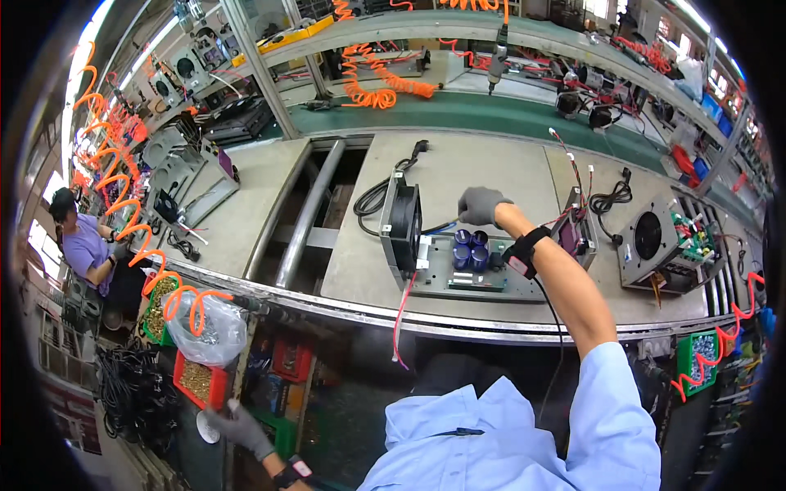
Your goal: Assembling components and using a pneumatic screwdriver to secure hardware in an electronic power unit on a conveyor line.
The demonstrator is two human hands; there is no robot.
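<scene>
My right hand (485, 205), in a grey glove, is closed above the far side of an opened metal chassis (512, 282). A blue wire (440, 227) runs up close to its fingers; whether they grip it is hidden. On the chassis stand several dark blue capacitors (470, 250), with a black fan (402, 225) upright at its left end and a panel (577, 233) at its right end. Down at the left, my gloved left hand (244, 430) has its fingers apart, beside a white disc (208, 426) and just below a red bin (199, 378) of brass-coloured small parts.
Another chassis (655, 245) with a fan and green boards sits at the right. A roller gap (307, 217) splits the bench at left. Orange coiled hoses (115, 176) hang there, near a co-worker (86, 245). A green bin (697, 360) holds small metal parts.
</scene>
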